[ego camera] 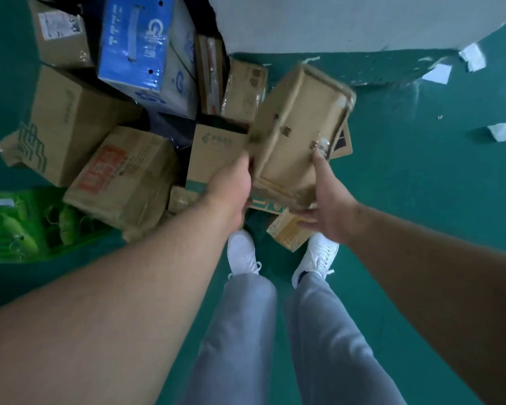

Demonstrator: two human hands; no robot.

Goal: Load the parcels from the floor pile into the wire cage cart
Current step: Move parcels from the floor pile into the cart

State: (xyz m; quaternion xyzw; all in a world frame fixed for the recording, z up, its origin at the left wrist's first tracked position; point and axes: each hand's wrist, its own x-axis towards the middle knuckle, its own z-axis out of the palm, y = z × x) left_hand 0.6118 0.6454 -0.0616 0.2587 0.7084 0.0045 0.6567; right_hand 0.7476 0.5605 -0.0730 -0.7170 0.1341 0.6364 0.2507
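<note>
A plain brown cardboard parcel (298,133) is lifted above the floor pile, tilted and motion-blurred. My left hand (231,188) grips its near-left corner, fingers hidden behind the box. My right hand (324,206) holds its near-right side, thumb up along the face and fingers curled under the bottom edge. The pile of parcels (123,176) lies to the left and behind: brown boxes, a blue and white box (135,45), a green printed box (24,226). No wire cage cart is in view.
A small brown box (289,229) lies just in front of my white shoes (241,252). A white wall (348,21) rises at the back. Paper scraps (501,131) litter the green floor at the right.
</note>
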